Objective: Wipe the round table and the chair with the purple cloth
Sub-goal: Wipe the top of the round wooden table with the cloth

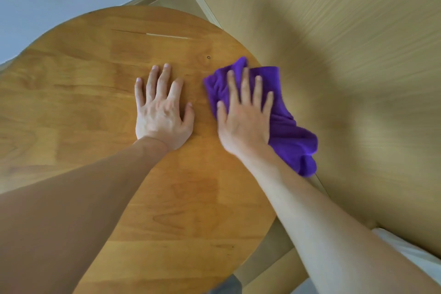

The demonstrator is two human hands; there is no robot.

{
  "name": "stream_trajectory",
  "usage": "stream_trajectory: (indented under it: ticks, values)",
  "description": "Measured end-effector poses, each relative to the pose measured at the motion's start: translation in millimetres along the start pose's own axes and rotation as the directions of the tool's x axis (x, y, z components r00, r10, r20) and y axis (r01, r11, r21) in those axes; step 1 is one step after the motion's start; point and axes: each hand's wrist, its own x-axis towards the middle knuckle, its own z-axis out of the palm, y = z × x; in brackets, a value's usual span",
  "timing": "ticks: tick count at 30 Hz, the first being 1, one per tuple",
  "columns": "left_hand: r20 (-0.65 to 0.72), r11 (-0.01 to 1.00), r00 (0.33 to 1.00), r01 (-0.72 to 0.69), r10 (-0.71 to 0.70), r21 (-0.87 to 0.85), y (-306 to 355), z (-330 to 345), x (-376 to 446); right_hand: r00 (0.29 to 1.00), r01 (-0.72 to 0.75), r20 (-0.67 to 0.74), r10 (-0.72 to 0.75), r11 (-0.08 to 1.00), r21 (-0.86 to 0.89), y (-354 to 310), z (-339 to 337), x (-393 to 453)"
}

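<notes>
Purple cloth: soft, crumpled fabric lying at the round wooden table's right edge, partly overhanging it.
Right hand: pressing flat, fingers spread wide, gripping nothing.
Left hand: resting flat on bare wood beside it.
Handling: probably light, limp; palm pressure is suiting it.
Room: tabletop opening leftward; pale wood-grain floor beyond.

Left hand flat on round table, right hand beside it on cloth at table's right edge
</notes>
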Motion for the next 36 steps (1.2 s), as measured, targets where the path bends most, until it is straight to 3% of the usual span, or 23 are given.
stream_trajectory:
  ticks: [3, 5, 9, 13, 16, 18, 21, 26, 30, 34, 36]
  values:
    - [0.07, 0.999, 0.997, -0.018, 0.015, 0.043, 0.7, -1.0, -0.3, 0.979, 0.202, 0.021, -0.201, 0.979, -0.017, -0.9, 12.1, -50.3]
    - [0.129, 0.995, 0.991, -0.039, 0.027, 0.097, 1.3, -3.1, 0.8, 0.979, 0.2, 0.041, -0.2, 0.98, -0.007, 17.0, 16.1, -76.2]
    - [0.337, 0.975, 0.94, -0.122, 0.054, 0.185, 9.6, -21.5, -5.9, 0.986, 0.094, 0.141, -0.09, 0.995, -0.02, 56.1, 4.5, -98.1]
    - [0.623, 0.942, 0.782, -0.23, 0.03, 0.243, 16.1, -40.2, -46.2, 0.982, -0.122, 0.149, 0.114, 0.992, 0.045, 51.4, -6.2, -58.7]
    - [0.728, 0.937, 0.686, -0.237, -0.025, 0.256, 10.8, -48.0, -76.5, 0.961, -0.262, 0.128, 0.247, 0.957, 0.121, 19.3, -7.7, -24.8]
    - [0.735, 0.924, 0.676, -0.244, -0.054, 0.293, 9.5, -50.5, -83.3, 0.975, -0.204, 0.106, 0.193, 0.973, 0.109, -2.8, -2.7, -30.5]
    - [0.748, 0.917, 0.658, -0.243, -0.084, 0.317, 17.1, -48.1, -81.0, 0.994, 0.055, 0.092, -0.058, 0.998, 0.029, -11.9, 9.1, -81.6]
    - [0.771, 0.927, 0.628, -0.216, -0.108, 0.306, 25.2, -49.1, -81.1, 0.964, 0.204, 0.174, -0.201, 0.979, 0.001, 52.1, 16.9, -155.8]
    - [0.772, 0.94, 0.629, -0.199, -0.094, 0.277, 24.0, -49.8, -81.4, 0.993, 0.026, 0.116, -0.026, 1.0, -0.004, 76.2, 9.3, -114.8]
    - [0.774, 0.943, 0.627, -0.196, -0.091, 0.269, 23.5, -52.3, -83.4, 0.957, -0.289, 0.038, 0.286, 0.954, 0.085, 31.3, 14.0, -79.5]
    - [0.777, 0.946, 0.624, -0.192, -0.087, 0.26, 23.0, -53.1, -83.7, 0.951, -0.309, 0.037, 0.307, 0.946, 0.094, 8.7, 17.0, -84.5]
